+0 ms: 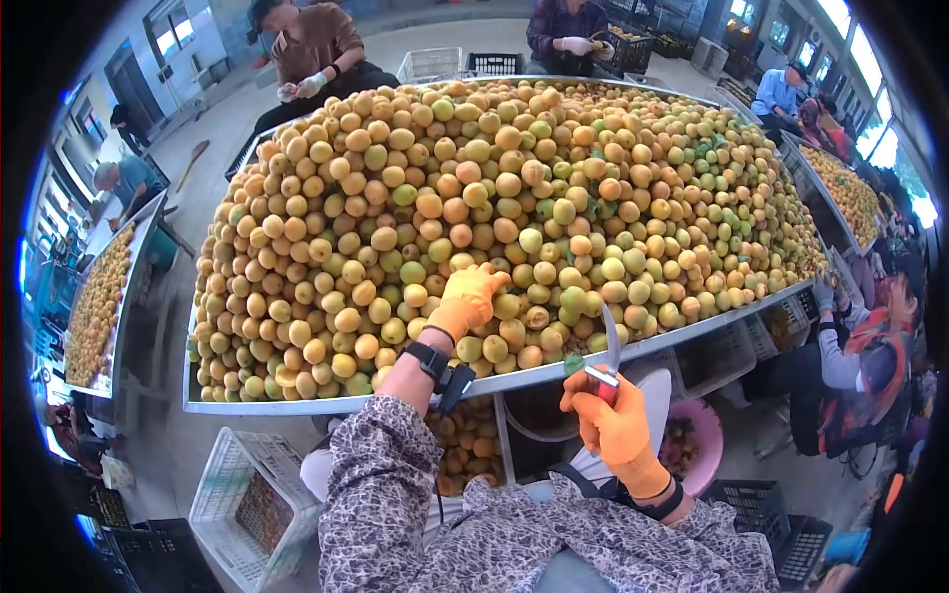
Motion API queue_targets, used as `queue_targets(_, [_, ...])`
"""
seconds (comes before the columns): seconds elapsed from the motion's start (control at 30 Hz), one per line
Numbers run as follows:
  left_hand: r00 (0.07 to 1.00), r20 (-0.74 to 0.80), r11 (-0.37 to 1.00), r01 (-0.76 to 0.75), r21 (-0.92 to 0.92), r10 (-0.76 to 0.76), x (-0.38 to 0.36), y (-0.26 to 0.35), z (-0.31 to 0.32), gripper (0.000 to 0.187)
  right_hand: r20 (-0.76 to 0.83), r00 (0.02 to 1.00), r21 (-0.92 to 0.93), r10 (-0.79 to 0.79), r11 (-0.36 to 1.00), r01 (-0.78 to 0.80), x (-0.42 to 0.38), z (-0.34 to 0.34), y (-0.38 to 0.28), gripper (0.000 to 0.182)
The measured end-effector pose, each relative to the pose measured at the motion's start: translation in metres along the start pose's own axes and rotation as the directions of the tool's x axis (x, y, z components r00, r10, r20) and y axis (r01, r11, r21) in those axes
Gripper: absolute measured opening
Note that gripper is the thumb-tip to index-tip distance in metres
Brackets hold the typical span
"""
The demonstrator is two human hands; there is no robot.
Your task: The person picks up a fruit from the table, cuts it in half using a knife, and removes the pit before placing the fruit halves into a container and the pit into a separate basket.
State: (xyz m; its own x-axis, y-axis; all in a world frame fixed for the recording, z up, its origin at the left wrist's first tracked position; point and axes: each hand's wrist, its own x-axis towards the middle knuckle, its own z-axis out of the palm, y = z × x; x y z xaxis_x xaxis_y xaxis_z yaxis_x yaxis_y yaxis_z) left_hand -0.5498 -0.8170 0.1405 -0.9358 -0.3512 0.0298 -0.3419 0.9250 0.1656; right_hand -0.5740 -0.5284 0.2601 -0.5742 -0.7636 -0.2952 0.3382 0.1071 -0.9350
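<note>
A large heap of yellow, orange and greenish fruit (395, 208) fills a metal-edged table (395, 397). My left hand (467, 299), in an orange glove, reaches onto the near middle of the heap. Its fingers are bent down on the fruit, and whatever they hold, if anything, is hidden. Near the table's front edge my right hand (615, 430), also gloved in orange, grips a knife (612, 341) by its red handle, with the curved blade pointing up. A green leaf (573, 365) shows just left of the knife.
Below the table's front edge are a crate of fruit (467, 445), a pink basin (704, 445) and a white crate (247, 504). One person (860, 366) sits at the right; others sit across the table. More fruit tables stand at both sides.
</note>
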Motion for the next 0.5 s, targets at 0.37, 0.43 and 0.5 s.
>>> queue_targets(0.37, [0.962,-0.082,-0.023,-0.091,-0.996,-0.259,-0.114,0.051,-0.075,0.052,0.178,0.973,0.167,-0.149,0.979,0.119,0.018,0.017,-0.011,0.012])
queue_targets(0.43, [0.97,-0.022,-0.182,-0.068,-0.981,-0.243,-0.137,0.06,-0.083,0.053,0.258,0.956,0.156,-0.139,0.983,0.101,0.018,0.026,-0.008,0.015])
queue_targets(0.5, [0.976,-0.017,-0.293,-0.082,-0.952,-0.216,-0.153,0.064,-0.087,0.053,0.325,0.939,0.099,-0.108,0.992,0.079,0.017,0.033,-0.003,0.02])
